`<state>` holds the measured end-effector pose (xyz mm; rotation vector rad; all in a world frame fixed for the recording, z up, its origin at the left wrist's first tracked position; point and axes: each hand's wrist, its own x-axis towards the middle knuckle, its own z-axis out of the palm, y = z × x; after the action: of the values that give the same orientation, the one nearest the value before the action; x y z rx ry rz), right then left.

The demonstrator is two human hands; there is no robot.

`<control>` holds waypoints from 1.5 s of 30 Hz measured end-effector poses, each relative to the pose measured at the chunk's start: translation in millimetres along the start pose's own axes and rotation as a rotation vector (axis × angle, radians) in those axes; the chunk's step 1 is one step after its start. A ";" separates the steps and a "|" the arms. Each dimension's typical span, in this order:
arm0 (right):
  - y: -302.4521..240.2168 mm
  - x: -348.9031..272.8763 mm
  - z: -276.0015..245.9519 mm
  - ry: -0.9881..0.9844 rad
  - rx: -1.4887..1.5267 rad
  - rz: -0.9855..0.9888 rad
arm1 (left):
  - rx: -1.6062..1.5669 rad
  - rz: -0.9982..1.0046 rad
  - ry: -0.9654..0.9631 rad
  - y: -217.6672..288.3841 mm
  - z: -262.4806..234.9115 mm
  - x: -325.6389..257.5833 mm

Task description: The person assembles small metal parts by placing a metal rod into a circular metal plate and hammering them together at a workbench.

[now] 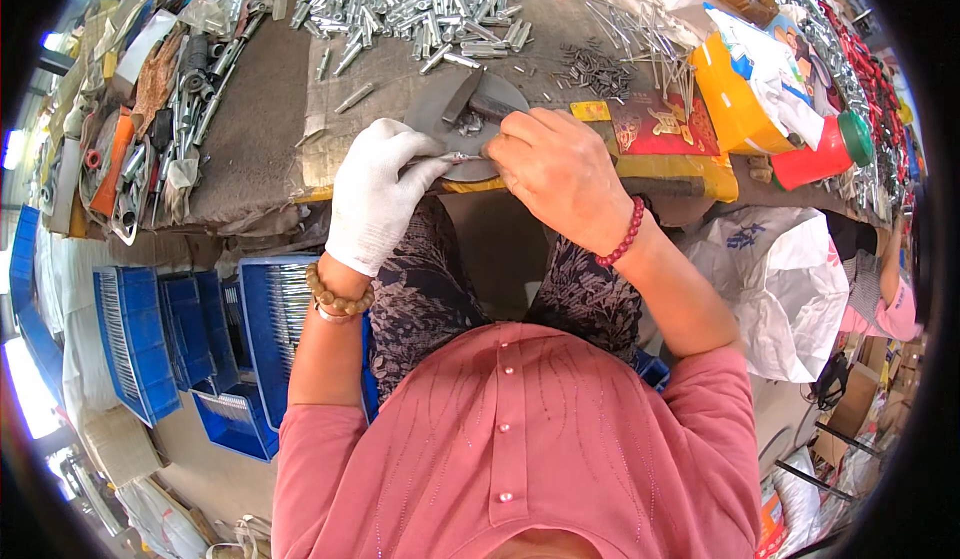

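Observation:
My left hand (385, 194), in a white knit glove, pinches a small silvery metal rod (456, 157) between thumb and fingers. It is above the near part of a round grey metal plate (424, 109). Close by on the right, my bare right hand (562, 171) is closed, thumb and fingertips pressed together at the rod's other end; what they grip is mostly hidden. A dark hammer (463, 96) rests on the plate, its handle end running toward my right knuckles. Small shiny bits lie beside it.
Silvery metal tubes (410, 4) are heaped at the back, with small dark pins (597, 72) to their right. A red packet (664, 125), yellow bag (735, 94) and red jar (815, 156) stand right. Tools (190, 79) crowd the left; blue crates (272, 309) are below the table.

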<state>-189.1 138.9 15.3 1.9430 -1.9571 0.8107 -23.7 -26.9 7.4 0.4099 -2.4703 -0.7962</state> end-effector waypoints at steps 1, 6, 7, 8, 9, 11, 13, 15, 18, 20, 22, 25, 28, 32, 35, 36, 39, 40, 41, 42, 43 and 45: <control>0.5 0.7 -0.8 -0.009 -0.003 -0.023 | -0.018 -0.012 0.004 0.2 -0.1 -0.6; 3.5 1.1 2.4 0.012 -0.028 -0.052 | -0.023 0.001 0.013 -0.3 0.7 -2.4; 3.9 1.3 2.9 0.017 -0.030 -0.053 | -0.035 -0.003 0.021 -0.1 1.2 -2.7; 4.6 1.5 4.0 0.018 -0.029 -0.053 | -0.035 -0.004 0.021 -0.3 1.7 -2.8; 5.0 1.9 5.7 0.030 -0.017 -0.056 | -0.030 0.009 0.029 -0.5 1.9 -3.1; 5.3 2.6 8.4 0.044 -0.005 -0.059 | -0.024 0.022 0.037 -1.1 3.2 -3.9; 5.4 2.7 10.8 0.034 0.059 -0.031 | -0.011 0.034 0.050 -2.7 6.3 -4.0; 6.3 3.7 11.2 0.024 0.063 -0.026 | -0.005 0.044 0.048 -2.8 7.1 -3.9; 6.5 4.7 4.7 0.020 0.078 -0.016 | -0.017 0.045 0.047 -2.6 6.6 -4.9; 14.3 5.0 -2.7 0.028 0.089 -0.012 | -0.034 0.038 0.050 -1.6 5.8 -4.4; 39.0 -0.7 -18.1 0.191 0.037 0.125 | -0.043 0.014 0.052 1.1 4.0 -6.1; 70.0 -15.4 -36.5 0.075 -0.020 0.309 | -0.032 0.022 0.059 1.7 5.5 -4.6; 78.8 -18.5 -28.5 0.011 -0.029 0.272 | -0.029 0.019 0.014 -0.6 3.7 -5.6; 82.2 -7.3 -24.3 -0.050 -0.033 0.156 | -0.021 0.010 0.031 0.6 3.8 -6.6; 95.6 -3.8 -19.6 -0.079 -0.044 0.054 | -0.030 0.015 0.028 1.6 4.2 -6.0; 96.2 -2.1 -20.4 -0.080 -0.041 0.050 | -0.031 0.018 0.028 1.1 4.4 -6.5; 97.2 2.3 -22.7 -0.160 -0.027 0.043 | -0.019 0.016 0.029 1.9 4.2 -6.8; 98.3 3.2 -22.5 -0.168 -0.020 0.029 | -0.009 0.016 0.029 2.4 4.4 -6.8; 99.5 4.2 -22.3 -0.177 -0.012 0.015 | -0.008 0.013 0.031 2.4 4.5 -6.8; 101.2 6.1 -22.0 -0.178 -0.011 0.012 | -0.004 0.023 0.036 2.5 4.3 -6.9; 103.4 8.3 -21.7 -0.197 -0.015 0.006 | -0.001 0.033 0.040 2.7 4.1 -7.1; 105.9 10.9 -19.7 -0.217 -0.018 -0.004 | -0.005 0.023 0.039 2.7 4.0 -7.7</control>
<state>-297.3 135.1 16.1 2.1006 -2.0697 0.6001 -19.9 -19.8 3.4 0.3910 -2.4319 -0.7773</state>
